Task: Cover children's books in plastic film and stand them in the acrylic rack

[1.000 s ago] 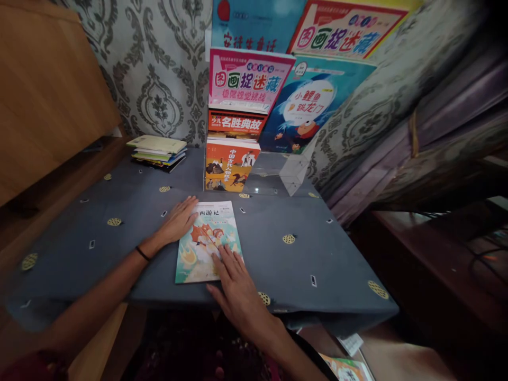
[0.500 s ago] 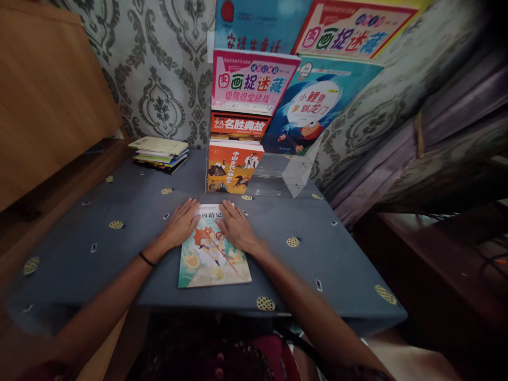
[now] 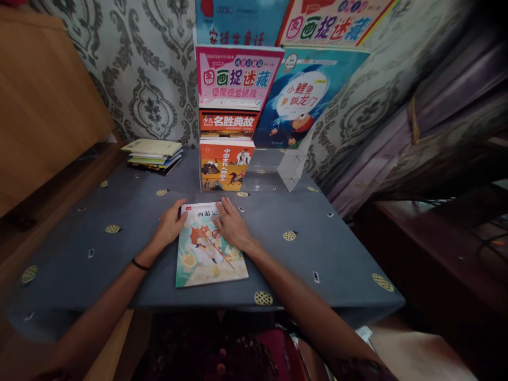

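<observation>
A picture-covered paperback book [image 3: 210,254] lies closed on the cloth-covered table, its cover facing up and its title toward the far edge. My left hand [image 3: 170,225] grips its upper left edge, with the thumb on the cover and the fingers at or under the side, partly hidden. Across the upper right corner rests my right hand [image 3: 233,226], palm down, fingers stretched out flat over the cover's edge. A dark band circles my left wrist.
Behind the book, a clear display rack [image 3: 291,169] holds several upright books, among them an orange one [image 3: 226,164] and a blue one [image 3: 309,100]. A stack of thin books [image 3: 153,154] lies at the back left of the table [image 3: 130,222]. A purple curtain [image 3: 389,132] hangs at right.
My left hand has slid left off the cover top to the book's left edge and taken hold there. My right hand stays on the upper right. The view has shifted slightly.
</observation>
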A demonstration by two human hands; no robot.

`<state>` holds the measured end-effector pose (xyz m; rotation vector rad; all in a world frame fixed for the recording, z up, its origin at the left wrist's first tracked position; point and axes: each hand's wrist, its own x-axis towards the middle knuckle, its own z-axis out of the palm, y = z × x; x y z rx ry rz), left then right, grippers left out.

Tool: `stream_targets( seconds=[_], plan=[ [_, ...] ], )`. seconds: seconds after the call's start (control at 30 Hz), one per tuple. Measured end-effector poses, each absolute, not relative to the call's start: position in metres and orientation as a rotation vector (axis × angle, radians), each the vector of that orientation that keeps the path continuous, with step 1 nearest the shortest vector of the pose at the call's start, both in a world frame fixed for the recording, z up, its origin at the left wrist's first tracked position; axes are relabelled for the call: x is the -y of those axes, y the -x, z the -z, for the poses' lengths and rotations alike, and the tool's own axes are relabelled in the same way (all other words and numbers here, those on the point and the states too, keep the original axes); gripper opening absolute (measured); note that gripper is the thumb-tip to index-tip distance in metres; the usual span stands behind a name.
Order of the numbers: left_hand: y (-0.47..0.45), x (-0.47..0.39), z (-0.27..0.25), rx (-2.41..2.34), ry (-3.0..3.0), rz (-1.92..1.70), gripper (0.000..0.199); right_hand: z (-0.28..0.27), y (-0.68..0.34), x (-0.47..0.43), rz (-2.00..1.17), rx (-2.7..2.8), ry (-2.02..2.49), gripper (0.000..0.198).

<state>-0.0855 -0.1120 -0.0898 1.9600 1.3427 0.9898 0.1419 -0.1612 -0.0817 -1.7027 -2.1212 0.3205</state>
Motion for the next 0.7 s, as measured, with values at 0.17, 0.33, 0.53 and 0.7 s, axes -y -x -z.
stream_targets(
  seconds=[0.17,0.33,0.53,0.7],
  plan=[
    [0.078,0.109,0.092,-1.215,-1.412,-1.177,0.038,0.087,-0.144,0.159,-0.309,2.111,1.663,0.057],
    [0.079,0.109,0.079,-1.215,-0.983,-1.287,0.032,0.091,-0.146,0.159,-0.293,2.084,1.627,0.057],
    [0.075,0.120,0.064,-1.147,-0.728,-1.118,0.019,0.088,-0.147,0.161,-0.319,2.029,1.639,0.058],
    [0.059,0.130,0.072,-1.145,-0.686,-1.085,0.008,0.089,-0.147,0.162,-0.331,1.989,1.607,0.057]
  ],
)
